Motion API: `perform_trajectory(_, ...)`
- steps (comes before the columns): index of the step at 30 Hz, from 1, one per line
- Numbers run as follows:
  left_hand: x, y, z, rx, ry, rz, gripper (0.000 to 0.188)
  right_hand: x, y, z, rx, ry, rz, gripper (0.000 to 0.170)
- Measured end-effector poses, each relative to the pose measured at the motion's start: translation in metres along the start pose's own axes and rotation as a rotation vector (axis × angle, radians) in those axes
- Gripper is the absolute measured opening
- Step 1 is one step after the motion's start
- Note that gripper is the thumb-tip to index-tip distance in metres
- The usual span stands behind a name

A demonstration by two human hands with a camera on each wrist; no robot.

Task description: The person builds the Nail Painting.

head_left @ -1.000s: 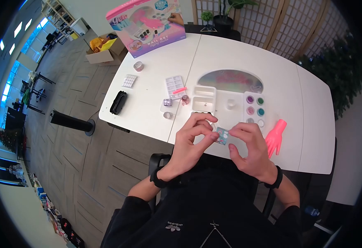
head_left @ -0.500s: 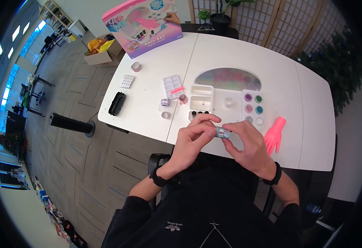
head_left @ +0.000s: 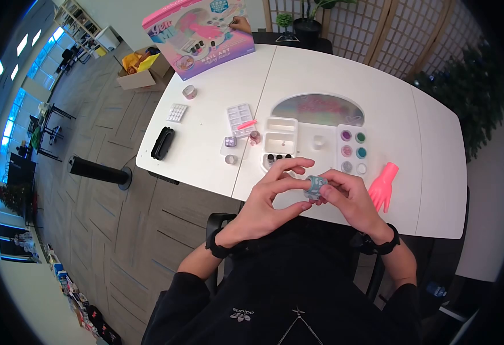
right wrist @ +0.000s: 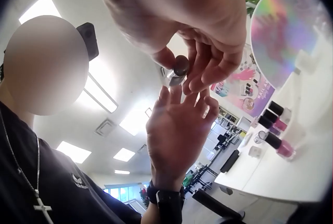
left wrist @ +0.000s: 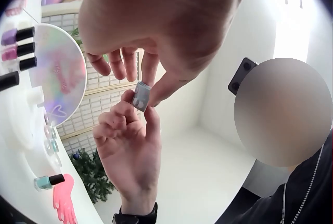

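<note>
My R hand (head_left: 352, 201) is clamped on a small gray-teal piece (head_left: 315, 185), thumb on the near side, fingers round behind; the piece shows a pale pattern in the head view and a round dark end in the R wrist view. My L hand (head_left: 269, 207) isn't clenched: fingers loosely extended, index tip touching the piece's left side, thumb tip just below; can't tell if that thumb presses. So the piece sits btwn both hands, right at the fingertips, up off the table (head_left: 436, 172), w/ my R palm to its right and L palm to its left.

Far side of my hands: a white organizer (head_left: 296, 129) w/ open bins, black-capped bottles (head_left: 279, 157) at its near end, just past my L fingers. Right of the bins, a white cup (head_left: 319, 142), then the glitter pots (head_left: 346, 135) in 2 columns. Behind the cup, a half-round shiny panel (head_left: 321, 108). A pink model hand (head_left: 383, 187) lies right of my R hand, near side, fingers toward me.

Left part of table: a compartment tray (head_left: 237, 113) w/ a pink stick (head_left: 246, 124) on it, small jars nearby, a black case (head_left: 163, 144) near the left edge. Printed box (head_left: 206, 43) stands upright at far left. L wrist view also shows a teal bottle (left wrist: 43, 183) beside the model hand.
</note>
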State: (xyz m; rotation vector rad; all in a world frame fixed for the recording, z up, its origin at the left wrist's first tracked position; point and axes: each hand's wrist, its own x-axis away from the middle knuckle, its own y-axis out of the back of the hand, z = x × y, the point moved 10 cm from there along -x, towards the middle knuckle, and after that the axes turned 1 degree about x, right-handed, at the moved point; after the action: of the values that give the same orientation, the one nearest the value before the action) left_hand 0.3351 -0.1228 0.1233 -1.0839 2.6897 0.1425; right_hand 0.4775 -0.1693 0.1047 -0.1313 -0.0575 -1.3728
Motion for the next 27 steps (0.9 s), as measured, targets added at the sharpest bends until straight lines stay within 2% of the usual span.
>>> perform_trajectory(3,0.000,0.004,-0.002,-0.148,-0.071,-0.057,0.032,-0.001,-0.005,0.002,-0.026,-0.008,0.033,0.029)
perform_trajectory(11,-0.001,0.008,-0.008,-0.177,-0.139,-0.118,0.020,-0.001,-0.006,0.001,0.039,-0.013,0.074,0.031)
perform_trajectory(14,0.000,0.008,-0.009,-0.172,-0.118,-0.126,0.016,0.001,0.001,0.018,0.088,0.148,-0.099,0.035)
perform_trajectory(17,0.000,0.010,-0.006,-0.131,-0.089,-0.148,0.013,0.017,-0.007,0.051,0.603,0.498,-0.212,0.051)
perform_trajectory(20,-0.001,0.010,-0.001,-0.080,-0.081,-0.159,0.012,0.030,-0.025,0.063,0.907,0.795,-0.278,0.057)
perform_trajectory(23,-0.002,0.007,0.005,0.012,-0.053,-0.169,0.014,0.036,-0.034,0.067,1.122,0.910,-0.354,0.054)
perform_trajectory(27,-0.002,0.005,0.010,0.104,-0.014,-0.155,0.014,0.035,-0.030,0.068,1.132,0.899,-0.380,0.050)
